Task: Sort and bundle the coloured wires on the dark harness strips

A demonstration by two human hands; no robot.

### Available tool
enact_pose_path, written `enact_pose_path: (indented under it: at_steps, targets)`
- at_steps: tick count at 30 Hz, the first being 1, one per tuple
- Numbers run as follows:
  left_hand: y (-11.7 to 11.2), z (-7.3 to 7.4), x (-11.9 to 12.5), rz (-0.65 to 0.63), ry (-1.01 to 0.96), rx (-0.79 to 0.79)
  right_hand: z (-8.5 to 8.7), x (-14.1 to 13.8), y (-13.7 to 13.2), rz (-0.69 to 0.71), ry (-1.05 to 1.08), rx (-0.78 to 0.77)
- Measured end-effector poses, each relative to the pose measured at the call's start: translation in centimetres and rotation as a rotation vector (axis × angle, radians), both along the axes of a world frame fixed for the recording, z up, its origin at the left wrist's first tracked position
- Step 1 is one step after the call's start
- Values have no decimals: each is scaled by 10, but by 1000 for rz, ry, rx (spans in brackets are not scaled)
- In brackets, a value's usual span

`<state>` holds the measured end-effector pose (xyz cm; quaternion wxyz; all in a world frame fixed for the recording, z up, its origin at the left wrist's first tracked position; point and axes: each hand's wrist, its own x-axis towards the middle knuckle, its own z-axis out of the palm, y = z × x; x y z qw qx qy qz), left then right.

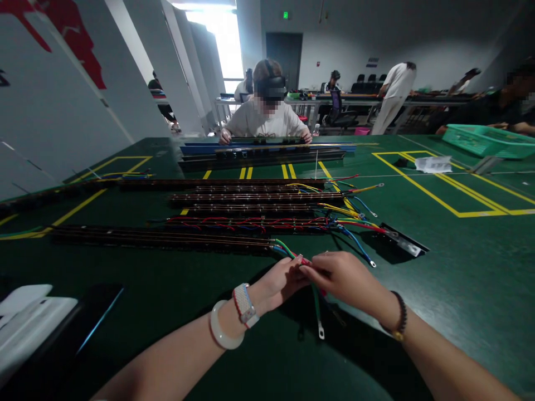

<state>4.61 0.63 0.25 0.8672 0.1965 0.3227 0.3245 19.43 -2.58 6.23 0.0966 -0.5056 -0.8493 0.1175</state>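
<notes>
My left hand (278,283) is closed around a bundle of coloured wires at the right end of the nearest long black rail (163,236). My right hand (349,281) pinches the same bundle, close against the left fingertips, where a bit of red (306,262) shows. Between rail and hands run green (285,247) and blue wires. Below the fingers hangs a green wire (316,303) ending in a metal ring lug (321,333). A darker wire end beside it is blurred. The fingers hide how the wires lie inside the grip.
Several more black wired rails lie beyond, one with red and blue wires (251,224). A blue wire's lug (373,263) and a short black plate (403,242) sit at right. A green basket (489,139) stands far right. Across the table sits a person (267,114).
</notes>
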Motion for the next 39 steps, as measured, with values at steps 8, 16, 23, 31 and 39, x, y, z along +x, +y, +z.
enact_pose_path:
  at_steps: [8,16,23,31,39]
  targets:
    - [1,-3,1,-34,26,26,3,15,4,19,-88,-236]
    - [0,-5,1,-37,4,52,6,9,-7,-79,-232,-189]
    - [-1,-3,2,-82,-27,65,7,16,-19,187,-108,-243]
    - [0,-6,2,-60,-54,22,11,10,-10,371,-84,-247]
    - [-4,-2,1,-19,-46,28,24,42,11,215,189,-125]
